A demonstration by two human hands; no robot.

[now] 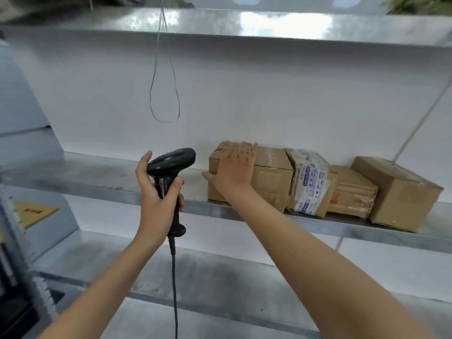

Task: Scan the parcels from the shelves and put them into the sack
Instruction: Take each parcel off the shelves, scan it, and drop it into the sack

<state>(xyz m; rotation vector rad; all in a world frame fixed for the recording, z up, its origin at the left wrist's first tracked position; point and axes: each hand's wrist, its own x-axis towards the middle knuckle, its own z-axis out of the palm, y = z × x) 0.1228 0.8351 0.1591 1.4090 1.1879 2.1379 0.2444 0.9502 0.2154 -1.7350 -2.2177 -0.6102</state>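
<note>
Your right hand (pixel 234 170) lies flat, fingers spread, on the nearest parcel (pixel 266 177); your left hand (pixel 156 192) grips the scanner (pixel 171 162). Next, probably grasp it and scan.

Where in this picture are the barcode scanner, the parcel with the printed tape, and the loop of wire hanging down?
barcode scanner (pixel 175 159): head view, on its black head.
parcel with printed tape (pixel 310 182): head view, on its taped front face.
wire loop (pixel 164 121): head view, at the bottom of the loop.
</note>
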